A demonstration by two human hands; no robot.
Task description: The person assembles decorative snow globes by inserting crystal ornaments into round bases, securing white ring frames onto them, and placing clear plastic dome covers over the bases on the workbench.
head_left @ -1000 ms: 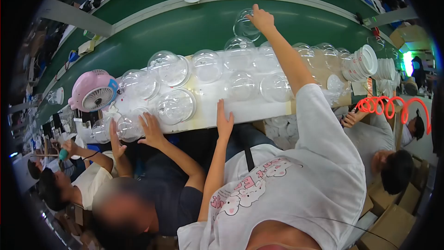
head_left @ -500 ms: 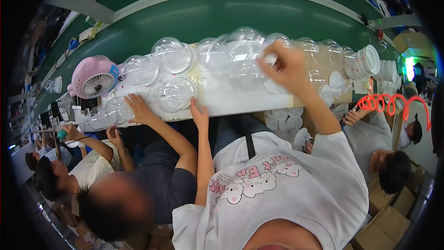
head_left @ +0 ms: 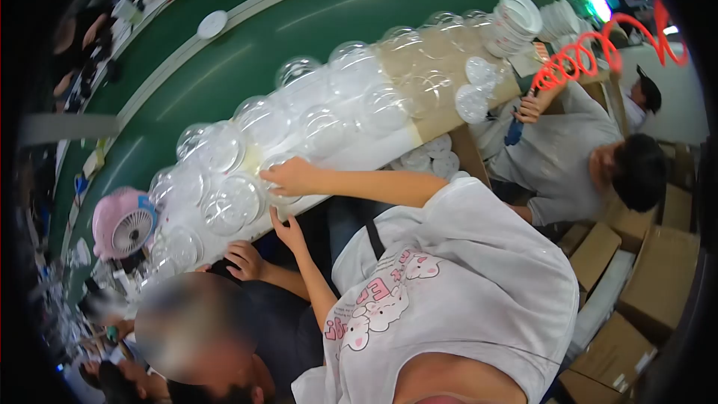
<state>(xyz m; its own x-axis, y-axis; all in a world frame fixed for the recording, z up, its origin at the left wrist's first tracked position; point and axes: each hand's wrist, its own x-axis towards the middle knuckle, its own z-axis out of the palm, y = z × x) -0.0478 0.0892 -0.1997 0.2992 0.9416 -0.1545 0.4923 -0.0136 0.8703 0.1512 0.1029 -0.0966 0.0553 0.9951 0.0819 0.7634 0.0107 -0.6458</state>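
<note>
My right hand (head_left: 293, 178) reaches across to the left, its fingers curled at a clear plastic dome (head_left: 281, 196) by the front edge of the table. Just below, my left hand (head_left: 288, 233) comes up at the table edge with fingers apart, its fingertips right at the near side of that dome. To the left lies another clear dome (head_left: 230, 204) with a round disc inside. Rows of similar clear domes (head_left: 323, 129) stretch to the right, close behind my right forearm.
A pink fan (head_left: 124, 223) stands at the table's left end. A co-worker's hand (head_left: 245, 260) rests close to my left hand. White round parts (head_left: 517, 24) are stacked at the right end, near a red coiled hose (head_left: 568, 66). Cardboard boxes (head_left: 654, 284) stand on the floor at right.
The view has turned toward the left. My right hand has come down from above the domes to the front edge, beside my left hand. The co-worker's hand has drawn back from the domes.
</note>
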